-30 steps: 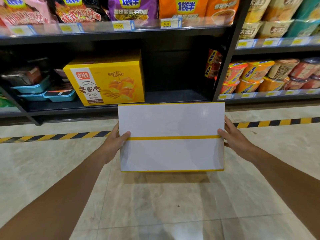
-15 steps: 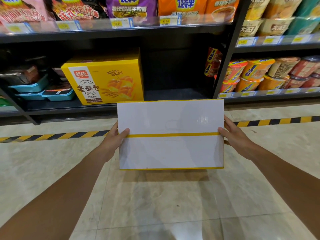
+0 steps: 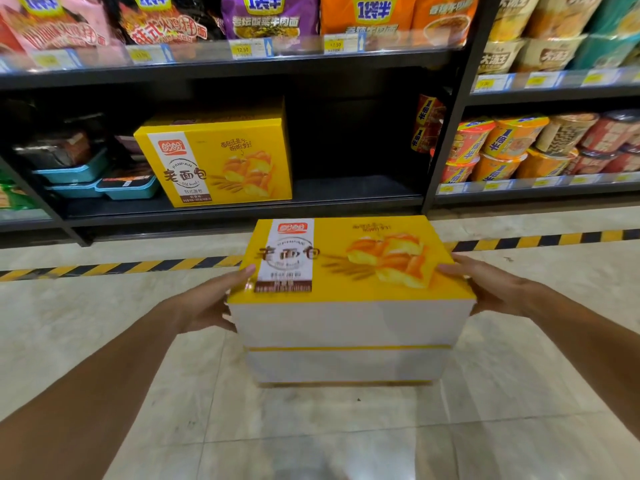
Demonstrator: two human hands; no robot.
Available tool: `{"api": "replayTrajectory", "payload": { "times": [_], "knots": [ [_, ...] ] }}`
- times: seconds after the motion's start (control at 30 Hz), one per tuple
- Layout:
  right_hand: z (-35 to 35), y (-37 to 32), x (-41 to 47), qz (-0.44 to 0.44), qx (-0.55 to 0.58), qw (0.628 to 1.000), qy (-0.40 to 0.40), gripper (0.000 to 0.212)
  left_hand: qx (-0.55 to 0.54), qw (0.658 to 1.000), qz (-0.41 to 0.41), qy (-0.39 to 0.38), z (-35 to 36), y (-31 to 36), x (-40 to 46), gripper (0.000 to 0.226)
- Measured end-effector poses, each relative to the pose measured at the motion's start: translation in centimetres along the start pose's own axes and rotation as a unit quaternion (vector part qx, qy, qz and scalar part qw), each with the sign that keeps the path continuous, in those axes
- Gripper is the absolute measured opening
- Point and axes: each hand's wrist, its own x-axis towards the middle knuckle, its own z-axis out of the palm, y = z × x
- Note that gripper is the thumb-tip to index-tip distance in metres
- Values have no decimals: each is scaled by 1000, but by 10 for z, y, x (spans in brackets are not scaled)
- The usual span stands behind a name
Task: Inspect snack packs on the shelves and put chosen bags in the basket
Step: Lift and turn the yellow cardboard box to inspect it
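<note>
I hold a yellow and white bread box (image 3: 349, 271) in front of me over the floor, its printed yellow face turned up and its white underside facing me. My left hand (image 3: 214, 299) grips its left end, thumb on the yellow face. My right hand (image 3: 491, 289) grips its right end the same way. A second identical yellow bread box (image 3: 221, 161) stands on the lower shelf behind. No basket is in view.
Black shelves (image 3: 311, 202) run across the back, with noodle bags (image 3: 273, 15) above, teal trays (image 3: 104, 181) at the left and cup noodles (image 3: 519, 147) at the right. Beside the box the shelf has a bare gap. Yellow-black tape (image 3: 104, 268) marks the tiled floor.
I have tipped the box toward me: before only its white underside showed, now the printed yellow face points up. It sits slightly lower and to the right. Both hands kept their grip.
</note>
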Motion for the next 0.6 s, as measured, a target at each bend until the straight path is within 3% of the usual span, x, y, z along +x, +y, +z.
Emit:
{"api": "replayTrajectory", "payload": {
  "times": [0.17,0.3,0.4,0.47,0.6],
  "knots": [
    [8,19,-8,12,-36,999,-22,62,65,996,-57,0,11,-15,4,92],
    [14,11,-14,23,-42,999,-17,67,72,995,-66,-11,12,-7,5,106],
    [23,4,-10,30,-56,998,7,85,55,996,-57,45,18,1,16,81],
    [29,1,0,24,-76,996,44,95,36,993,-45,105,21,5,29,81],
    [36,-5,15,-9,-42,998,54,109,-6,994,-18,112,31,12,41,49]
  ]
}}
